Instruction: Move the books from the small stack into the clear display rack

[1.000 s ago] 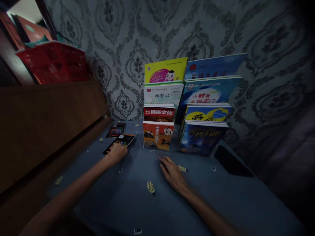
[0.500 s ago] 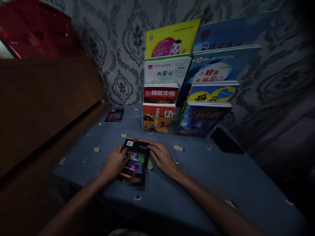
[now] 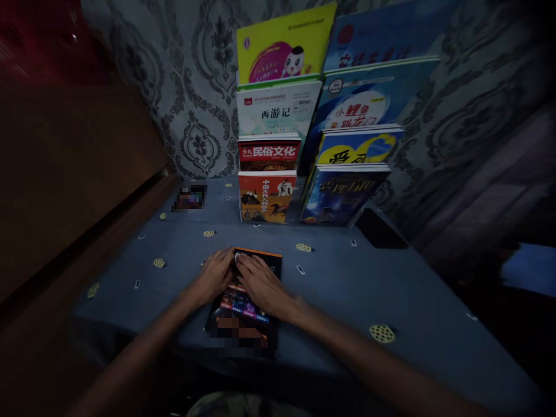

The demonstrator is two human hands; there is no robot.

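A dark book (image 3: 238,302) with an orange strip along its top edge and a row of colourful pictures lies shut on the table, its lower part pixelated. At its upper left side my left hand (image 3: 214,273) holds the edge with bent fingers. My right hand (image 3: 263,286) lies flat across the upper cover, its fingers stretched out to the left and nearly touching the left hand's fingertips. Part of the cover is hidden beneath both hands.
Behind, two stepped stacks hold several books, an orange one (image 3: 267,197) in the left front and a dark blue one (image 3: 343,197) in the right front. A black flat object (image 3: 382,229) lies right. A small pixelated item (image 3: 189,198) sits left, near a brown wooden panel (image 3: 82,168).
My right hand has moved from the book's right edge onto its cover. My left hand has shifted up along the left edge. The view has tilted slightly downward and to the right.
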